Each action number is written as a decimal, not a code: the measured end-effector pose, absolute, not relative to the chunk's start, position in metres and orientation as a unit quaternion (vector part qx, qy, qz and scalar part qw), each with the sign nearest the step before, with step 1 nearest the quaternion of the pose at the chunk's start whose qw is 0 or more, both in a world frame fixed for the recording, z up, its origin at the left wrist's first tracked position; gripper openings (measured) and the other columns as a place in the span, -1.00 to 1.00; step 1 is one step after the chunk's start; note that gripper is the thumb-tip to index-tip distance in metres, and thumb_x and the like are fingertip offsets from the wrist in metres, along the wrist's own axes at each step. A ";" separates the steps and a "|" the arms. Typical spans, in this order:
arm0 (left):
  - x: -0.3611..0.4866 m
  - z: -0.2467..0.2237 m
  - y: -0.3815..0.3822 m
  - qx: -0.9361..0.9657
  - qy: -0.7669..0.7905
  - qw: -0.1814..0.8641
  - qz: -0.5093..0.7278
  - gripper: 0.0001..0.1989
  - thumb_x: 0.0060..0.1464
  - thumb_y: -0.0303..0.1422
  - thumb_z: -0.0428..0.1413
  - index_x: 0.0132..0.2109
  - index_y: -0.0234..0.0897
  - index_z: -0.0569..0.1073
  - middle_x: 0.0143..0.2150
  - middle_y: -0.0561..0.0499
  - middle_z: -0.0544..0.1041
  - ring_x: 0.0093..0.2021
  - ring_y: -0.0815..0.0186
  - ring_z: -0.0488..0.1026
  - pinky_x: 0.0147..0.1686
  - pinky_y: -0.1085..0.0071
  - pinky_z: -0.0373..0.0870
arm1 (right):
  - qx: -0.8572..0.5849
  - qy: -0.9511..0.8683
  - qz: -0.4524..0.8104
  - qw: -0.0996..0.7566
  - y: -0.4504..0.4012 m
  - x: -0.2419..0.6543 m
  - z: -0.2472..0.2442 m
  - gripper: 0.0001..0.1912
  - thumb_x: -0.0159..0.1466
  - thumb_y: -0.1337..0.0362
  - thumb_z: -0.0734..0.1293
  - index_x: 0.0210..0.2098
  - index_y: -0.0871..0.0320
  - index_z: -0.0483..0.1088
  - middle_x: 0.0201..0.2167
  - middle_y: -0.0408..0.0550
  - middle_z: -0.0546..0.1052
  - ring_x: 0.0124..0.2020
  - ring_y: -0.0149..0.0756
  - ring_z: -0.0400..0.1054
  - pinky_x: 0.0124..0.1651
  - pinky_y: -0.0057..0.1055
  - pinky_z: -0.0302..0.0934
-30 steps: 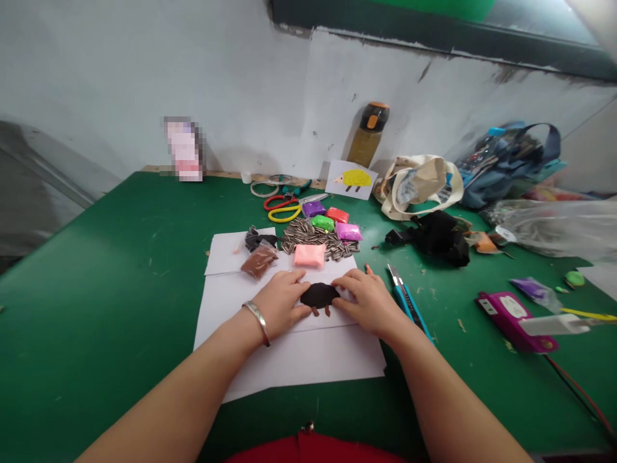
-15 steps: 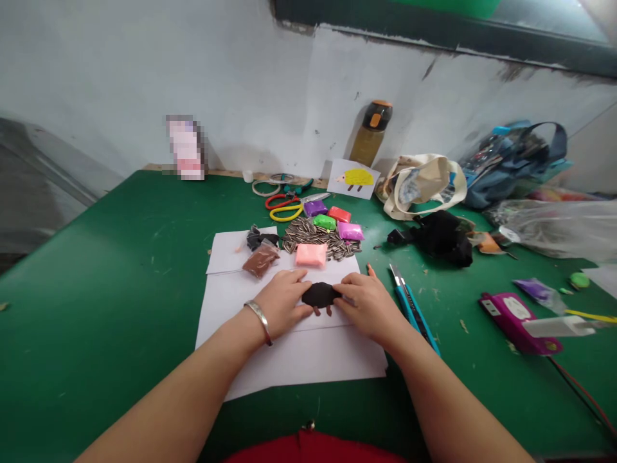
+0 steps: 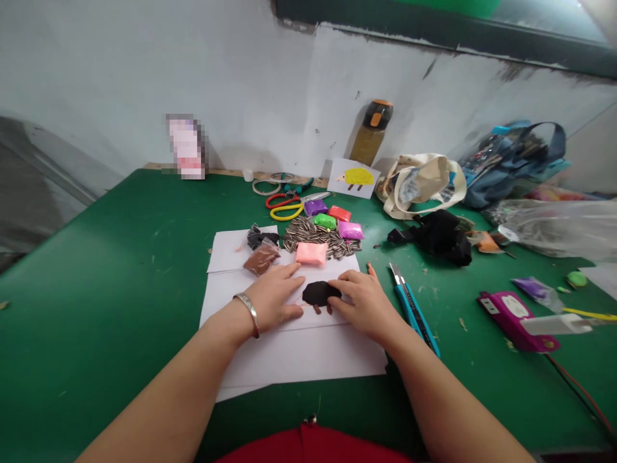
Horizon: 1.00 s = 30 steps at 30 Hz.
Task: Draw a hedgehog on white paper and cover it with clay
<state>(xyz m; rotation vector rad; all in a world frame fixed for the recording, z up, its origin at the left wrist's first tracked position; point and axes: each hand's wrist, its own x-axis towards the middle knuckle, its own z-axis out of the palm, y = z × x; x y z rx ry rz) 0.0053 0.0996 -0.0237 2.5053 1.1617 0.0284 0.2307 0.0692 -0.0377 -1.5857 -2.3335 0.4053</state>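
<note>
A flat black oval of modelling clay (image 3: pixel 318 294) lies on white paper (image 3: pixel 308 357), with two small brown pieces at its lower edge. My right hand (image 3: pixel 366 302) has its thumb and fingertips closed on the clay's right end. Just left of the clay, my left hand (image 3: pixel 274 297) rests on the paper with fingers spread, holding nothing and apart from the black piece. Beyond my hands lie a pink clay packet (image 3: pixel 311 254), a brown clay packet (image 3: pixel 261 257) and a crumpled black packet (image 3: pixel 260 237).
A pile of striped seeds (image 3: pixel 301 235) lies under several clay packets. Scissors (image 3: pixel 289 209) are behind them. To the right lie a blue utility knife (image 3: pixel 415 312) with its blade out and a magenta power device (image 3: pixel 518 321). A hedgehog drawing (image 3: pixel 354 179) leans near a bottle (image 3: pixel 371 135).
My left hand has let go of the clay's left end and shifted slightly left, its fingers spreading. My right hand stays at the right end, its fingers reaching slightly further over it.
</note>
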 end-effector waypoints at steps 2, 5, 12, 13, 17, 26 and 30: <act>0.003 -0.023 0.099 0.893 0.410 0.185 0.006 -0.50 -0.05 -0.23 0.19 0.05 -0.32 0.39 0.28 -0.25 0.18 0.20 -0.02 0.18 0.17 0.12 0.12 | -0.559 -0.802 0.148 0.149 0.070 0.231 -0.034 -0.75 0.23 0.23 0.29 -0.10 0.01 0.46 -0.19 -0.08 0.49 -0.16 -0.19 0.36 0.20 0.11 -0.24; 0.002 -0.021 0.099 0.893 0.414 0.176 0.000 -0.50 -0.07 -0.20 0.20 0.03 -0.29 0.40 0.25 -0.21 0.21 0.18 -0.02 0.19 0.14 0.11 0.15 | -0.563 -0.800 0.148 0.143 0.072 0.226 -0.026 -0.74 0.24 0.26 0.28 -0.08 0.02 0.45 -0.14 -0.05 0.48 -0.12 -0.16 0.34 0.17 0.09 -0.16; 0.002 -0.017 0.099 0.887 0.430 0.169 0.000 -0.51 -0.10 -0.21 0.22 0.02 -0.21 0.41 0.15 -0.12 0.31 0.12 0.01 0.20 0.09 0.14 0.18 | -0.482 -0.858 0.154 0.095 0.080 0.196 -0.020 -0.80 0.23 0.30 0.28 -0.16 0.07 0.47 -0.17 -0.02 0.45 -0.13 -0.19 0.27 -0.06 -0.25 0.10; 0.002 -0.017 0.099 0.885 0.434 0.170 0.002 -0.52 -0.08 -0.22 0.22 0.03 -0.20 0.41 0.15 -0.12 0.30 0.12 0.01 0.19 0.09 0.14 0.17 | -0.483 -0.857 0.151 0.098 0.081 0.194 -0.021 -0.78 0.23 0.29 0.29 -0.12 0.07 0.46 -0.15 -0.01 0.44 -0.12 -0.18 0.25 -0.05 -0.24 0.10; 0.000 -0.017 0.100 0.880 0.447 0.161 -0.002 -0.62 -0.01 -0.26 0.16 0.00 -0.21 0.44 0.16 -0.13 0.29 0.14 0.01 0.18 0.09 0.13 0.16 | -0.492 -0.851 0.147 0.111 0.082 0.189 -0.027 -0.73 0.23 0.27 0.29 -0.07 0.07 0.42 -0.12 -0.01 0.41 -0.10 -0.17 0.22 -0.05 -0.24 0.09; -0.011 -0.019 0.100 0.875 0.462 0.144 -0.017 -0.47 -0.13 -0.14 0.22 0.01 -0.22 0.42 0.12 -0.16 0.30 0.11 -0.03 0.21 0.08 0.12 0.17 | -0.495 -0.846 0.145 0.131 0.079 0.190 -0.032 -0.74 0.23 0.25 0.29 -0.07 0.03 0.42 -0.13 -0.03 0.40 -0.10 -0.16 0.19 -0.04 -0.21 0.08; -0.010 -0.020 0.099 0.873 0.462 0.155 -0.018 -0.46 -0.11 -0.15 0.20 0.04 -0.24 0.40 0.12 -0.19 0.32 0.12 -0.06 0.21 0.10 0.09 0.15 | -0.493 -0.847 0.146 0.136 0.079 0.192 -0.032 -0.71 0.24 0.24 0.28 -0.03 0.03 0.40 -0.10 -0.01 0.40 -0.09 -0.15 0.19 -0.05 -0.20 0.08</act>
